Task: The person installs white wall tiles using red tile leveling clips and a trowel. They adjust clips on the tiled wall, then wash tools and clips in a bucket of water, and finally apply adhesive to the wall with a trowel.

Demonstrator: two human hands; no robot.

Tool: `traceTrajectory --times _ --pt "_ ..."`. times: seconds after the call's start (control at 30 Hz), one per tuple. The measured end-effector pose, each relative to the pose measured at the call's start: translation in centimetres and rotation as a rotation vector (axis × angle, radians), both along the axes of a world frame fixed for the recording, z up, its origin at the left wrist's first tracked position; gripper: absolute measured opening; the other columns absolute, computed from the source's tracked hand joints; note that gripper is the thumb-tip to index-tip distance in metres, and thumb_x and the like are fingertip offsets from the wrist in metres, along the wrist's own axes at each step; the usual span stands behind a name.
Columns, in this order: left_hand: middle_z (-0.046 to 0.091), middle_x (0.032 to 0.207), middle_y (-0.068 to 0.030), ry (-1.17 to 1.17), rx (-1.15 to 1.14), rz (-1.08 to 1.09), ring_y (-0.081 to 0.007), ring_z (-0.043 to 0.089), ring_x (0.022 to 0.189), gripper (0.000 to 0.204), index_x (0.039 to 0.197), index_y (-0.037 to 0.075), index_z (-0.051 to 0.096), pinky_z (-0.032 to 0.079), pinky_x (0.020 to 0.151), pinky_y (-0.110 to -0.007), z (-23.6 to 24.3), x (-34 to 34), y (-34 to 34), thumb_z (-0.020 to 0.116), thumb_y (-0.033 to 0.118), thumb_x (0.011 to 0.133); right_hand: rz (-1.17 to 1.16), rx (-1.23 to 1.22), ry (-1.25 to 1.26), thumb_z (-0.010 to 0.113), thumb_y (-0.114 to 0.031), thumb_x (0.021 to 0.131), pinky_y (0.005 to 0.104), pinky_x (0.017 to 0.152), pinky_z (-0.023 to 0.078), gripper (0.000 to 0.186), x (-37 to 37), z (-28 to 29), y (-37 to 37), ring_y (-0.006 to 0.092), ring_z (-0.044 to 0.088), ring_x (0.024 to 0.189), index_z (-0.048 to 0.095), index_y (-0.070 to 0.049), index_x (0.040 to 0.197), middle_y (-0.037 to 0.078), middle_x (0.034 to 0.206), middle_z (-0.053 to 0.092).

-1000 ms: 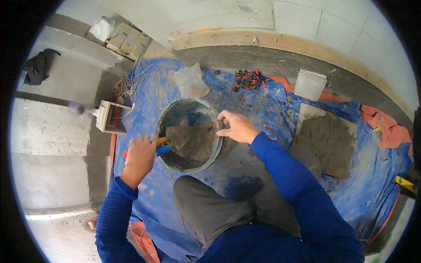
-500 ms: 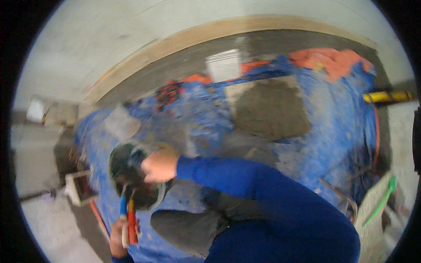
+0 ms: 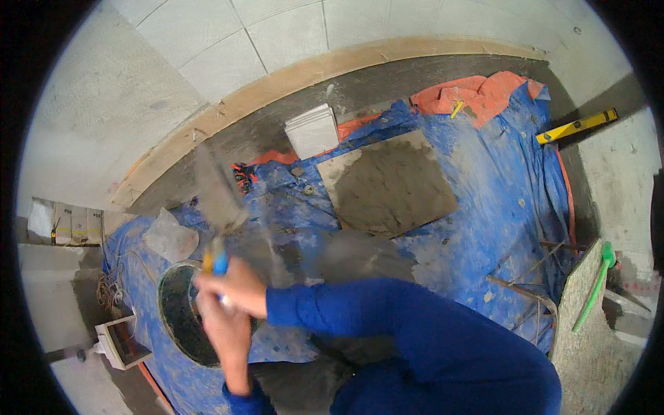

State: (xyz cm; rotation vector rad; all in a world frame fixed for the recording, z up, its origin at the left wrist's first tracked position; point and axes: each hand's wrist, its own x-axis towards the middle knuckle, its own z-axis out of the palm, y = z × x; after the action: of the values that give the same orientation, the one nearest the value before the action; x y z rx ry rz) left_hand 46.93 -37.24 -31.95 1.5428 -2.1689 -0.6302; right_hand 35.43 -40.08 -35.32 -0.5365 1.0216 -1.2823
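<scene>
Hand tools with blue and yellow handles (image 3: 220,259), side by side and blurred, are held up over the right edge of a round, dark, mortar-smeared bucket (image 3: 163,315), with a smeared grey blade shape (image 3: 225,197) pointing away from the person. The right hand (image 3: 242,285) is closed around the handles; the left hand (image 3: 225,333) meets it just below, the two together, though whether the left also grips cannot be told. Just beyond the bucket lies a clear, crumpled plastic bag (image 3: 173,237), all on a mortar-stained blue tarp (image 3: 484,221). Further to the right, a pale square slab (image 3: 331,174) carries a broad spread of wet grey mortar (image 3: 401,183). Behind it stand stacked white tiles (image 3: 311,131), near small black-and-red pieces (image 3: 243,176). A yellow spirit level (image 3: 577,126) rests at the tarp's far right edge; nearer, a bright green long-handled tool (image 3: 591,297) lies on a rough, pale board (image 3: 579,346).
</scene>
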Motion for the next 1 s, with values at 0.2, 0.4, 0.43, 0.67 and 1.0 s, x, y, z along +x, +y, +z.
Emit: traceTrajectory --times 0.2,0.4,0.43,0.67,1.0 --pt "0.052 0.136 -0.0277 -0.066 0.013 -0.216 -0.0463 0.052 0.126 0.078 0.151 -0.001 0.037 0.044 0.105 -0.049 -4.8 -5.9 -2.3 0.074 0.007 0.083 -0.395 0.242 -0.133 0.079 -0.007 0.076 0.0373 0.061 0.051 0.015 -5.2 -13.2 -4.9 0.0186 0.064 0.065 0.069 0.0 0.082 0.008 0.077 0.068" --pt "0.053 0.139 -0.0244 0.085 0.129 -0.137 -0.0438 0.052 0.129 0.062 0.141 0.0 0.053 0.043 0.109 -0.046 -7.0 -1.4 3.7 0.074 0.004 0.083 -0.411 0.404 -0.045 0.08 -0.004 0.074 0.0404 0.07 0.056 0.022 -8.5 -21.3 -4.0 0.0253 0.07 0.075 0.068 0.004 0.09 0.013 0.083 0.07" --pt "0.054 0.138 -0.0234 0.117 0.161 -0.124 -0.0431 0.053 0.128 0.059 0.138 0.0 0.055 0.044 0.108 -0.046 -7.4 -0.8 4.5 0.074 0.004 0.083 -0.374 0.352 -0.128 0.08 -0.003 0.074 0.0411 0.067 0.056 0.019 -8.7 -21.8 -3.6 0.0264 0.07 0.073 0.067 0.005 0.086 0.015 0.082 0.07" --pt "0.059 0.132 -0.0201 0.115 0.169 -0.093 -0.041 0.059 0.12 0.043 0.127 0.0 0.064 0.048 0.103 -0.045 -9.5 1.6 8.5 0.072 0.002 0.085 -0.282 0.464 -0.425 0.082 -0.005 0.079 0.0481 0.07 0.06 0.032 -6.6 -27.5 -0.7 0.0322 0.072 0.082 0.062 0.005 0.103 0.015 0.094 0.067" --pt "0.069 0.118 -0.0161 0.224 -0.043 0.059 -0.0343 0.066 0.109 0.028 0.115 0.001 0.071 0.052 0.095 -0.039 -3.2 8.0 8.2 0.069 0.001 0.087 -0.167 0.709 0.981 0.078 -0.036 0.078 0.0488 0.111 0.041 0.08 -4.1 -26.9 -0.3 0.0396 0.051 0.132 0.048 0.001 0.141 0.025 0.139 0.054"
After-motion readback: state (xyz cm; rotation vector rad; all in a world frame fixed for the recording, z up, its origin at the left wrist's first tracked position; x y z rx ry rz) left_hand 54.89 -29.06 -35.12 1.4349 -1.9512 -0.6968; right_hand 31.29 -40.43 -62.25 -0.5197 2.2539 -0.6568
